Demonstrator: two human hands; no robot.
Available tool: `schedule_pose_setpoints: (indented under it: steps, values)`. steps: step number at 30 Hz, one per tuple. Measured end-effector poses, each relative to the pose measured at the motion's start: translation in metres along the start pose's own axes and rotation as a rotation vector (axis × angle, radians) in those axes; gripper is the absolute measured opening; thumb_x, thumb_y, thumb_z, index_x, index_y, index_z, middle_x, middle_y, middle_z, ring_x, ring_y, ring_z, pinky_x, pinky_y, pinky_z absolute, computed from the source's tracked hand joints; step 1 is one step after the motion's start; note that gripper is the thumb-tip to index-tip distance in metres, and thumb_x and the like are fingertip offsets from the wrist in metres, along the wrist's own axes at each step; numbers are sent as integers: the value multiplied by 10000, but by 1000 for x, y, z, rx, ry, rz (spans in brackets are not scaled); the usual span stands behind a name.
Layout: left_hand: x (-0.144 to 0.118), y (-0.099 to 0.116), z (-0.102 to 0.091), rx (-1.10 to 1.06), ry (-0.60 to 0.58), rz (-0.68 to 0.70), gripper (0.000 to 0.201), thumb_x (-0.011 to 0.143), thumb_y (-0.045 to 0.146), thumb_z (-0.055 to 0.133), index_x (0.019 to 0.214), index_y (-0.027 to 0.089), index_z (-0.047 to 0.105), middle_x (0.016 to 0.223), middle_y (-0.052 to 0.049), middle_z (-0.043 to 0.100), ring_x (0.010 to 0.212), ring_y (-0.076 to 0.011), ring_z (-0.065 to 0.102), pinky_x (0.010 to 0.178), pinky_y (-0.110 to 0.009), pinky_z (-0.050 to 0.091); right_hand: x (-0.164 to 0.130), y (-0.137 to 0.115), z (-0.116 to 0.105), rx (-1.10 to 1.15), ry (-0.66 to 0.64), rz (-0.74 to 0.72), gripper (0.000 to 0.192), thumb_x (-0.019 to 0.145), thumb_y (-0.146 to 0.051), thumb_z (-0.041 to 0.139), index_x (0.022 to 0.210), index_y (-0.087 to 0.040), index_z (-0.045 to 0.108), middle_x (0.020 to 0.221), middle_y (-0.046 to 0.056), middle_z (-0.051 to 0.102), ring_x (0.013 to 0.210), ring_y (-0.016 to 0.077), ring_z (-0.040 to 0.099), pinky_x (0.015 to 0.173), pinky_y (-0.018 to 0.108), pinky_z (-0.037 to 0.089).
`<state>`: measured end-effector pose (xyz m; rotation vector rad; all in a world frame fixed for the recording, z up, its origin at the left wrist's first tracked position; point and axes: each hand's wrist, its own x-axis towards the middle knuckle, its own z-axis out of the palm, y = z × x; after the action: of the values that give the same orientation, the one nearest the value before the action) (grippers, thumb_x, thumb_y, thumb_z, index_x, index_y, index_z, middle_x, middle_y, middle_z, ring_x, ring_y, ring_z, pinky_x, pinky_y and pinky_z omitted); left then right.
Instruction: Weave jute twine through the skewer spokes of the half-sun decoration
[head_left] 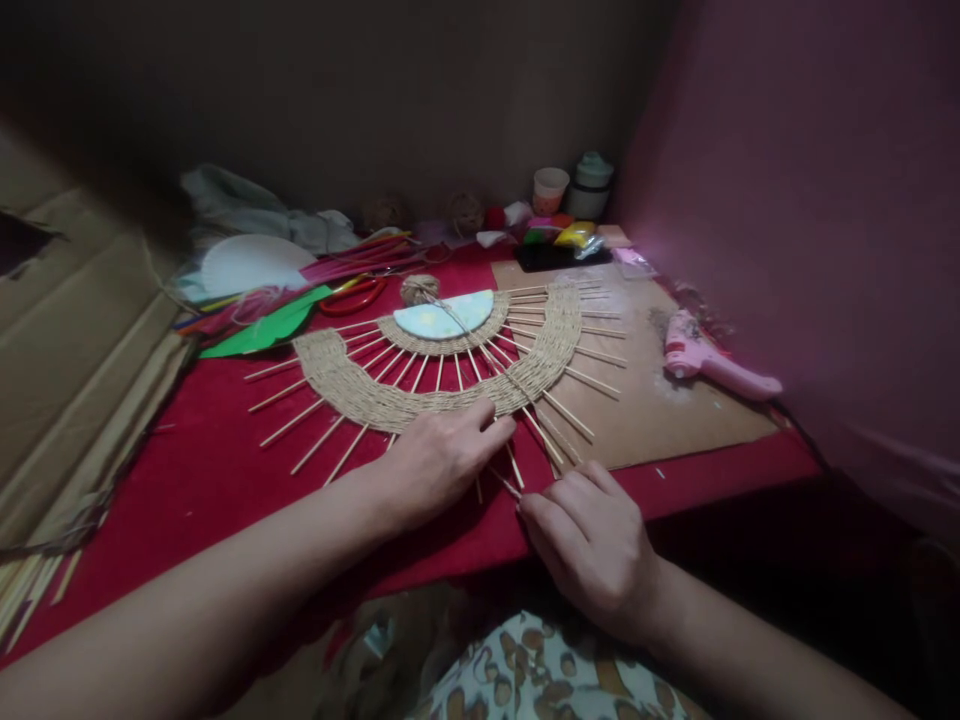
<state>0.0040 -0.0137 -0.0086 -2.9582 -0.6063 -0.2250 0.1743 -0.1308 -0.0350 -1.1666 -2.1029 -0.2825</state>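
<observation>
L forearm point(247, 575) is reaching in, L hand point(446, 450) half-curled (grip hidden) over woven half-round piece point(401, 405) lying on red cloth point(214, 430) & cardboard point(660, 410). Cup point(550, 195) & lidded jar point(590, 195) are standing at back, contents not showing; R hand point(589, 540), w/ fingers closed, is pinching twine point(505, 482).

Rough twine weave point(397, 408), smooth wooden sticks point(600, 354), matt cloth point(225, 480), smooth plastic glue gun point(712, 371)

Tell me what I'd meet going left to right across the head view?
Cardboard at the left edge → white plate → red scissors → front twine ball → right hand → glue gun.
</observation>
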Motion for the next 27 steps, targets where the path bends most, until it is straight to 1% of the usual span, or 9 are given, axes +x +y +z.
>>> schedule_pose_setpoints:
  steps: [4,7,11,14,16,21,23,24,27]
  values:
    - [1,0,1,-35,-28,-24,163,937,168,376,1006,175,524,839,-34,530,577,-135,450,459,-258,339,6,4,-7,-41,-57,13,154,821,-67,518,780,-91,664,606,55,522,623,174,386,628,358,325]
    - [3,-1,-1,-77,-52,-59,158,933,188,376,948,170,532,836,-35,527,581,-131,442,481,-261,354,13,10,-16,-87,-104,-18,186,841,-83,498,762,-99,665,608,54,517,633,178,389,671,367,347]
    - [7,0,-9,-201,-83,-78,183,915,189,360,878,153,536,855,-53,530,657,-137,488,550,-264,406,23,25,-25,-169,-122,-71,214,868,-104,490,727,-111,651,617,51,534,632,174,400,655,347,330]
    - [7,1,-14,-253,-86,-71,199,909,221,365,883,151,549,868,-62,536,695,-145,510,583,-272,428,33,40,-28,-222,-127,-83,220,868,-110,499,704,-118,644,619,45,545,626,166,413,657,335,331]
    - [5,2,-13,-230,-69,-65,205,907,237,372,905,158,561,861,-59,544,697,-153,512,572,-279,420,40,52,-28,-232,-135,-67,208,867,-117,509,713,-123,648,636,43,564,635,163,437,673,324,344]
    - [2,2,-7,-57,-1,-46,230,914,204,356,885,165,581,762,-45,549,619,-160,458,521,-296,371,48,76,-23,-222,-208,26,178,871,-131,515,760,-150,652,709,40,606,699,163,495,709,305,360]
    - [3,0,-9,-27,33,-48,224,909,194,368,939,160,587,791,-59,558,661,-177,461,572,-317,404,45,80,-19,-232,-201,68,178,874,-135,510,767,-155,651,740,47,611,716,165,498,712,302,362]
    - [4,-2,-11,-24,43,-56,224,904,197,385,1000,154,583,842,-77,568,721,-194,475,628,-338,431,44,81,-17,-238,-183,89,179,876,-141,509,768,-156,651,745,51,608,714,166,493,705,299,363]
    - [7,-11,-16,-75,45,-111,350,871,230,469,1207,140,501,1087,-137,553,977,-263,461,845,-432,441,38,82,-10,-245,-150,147,167,877,-160,516,788,-159,657,748,53,590,696,164,478,673,288,363]
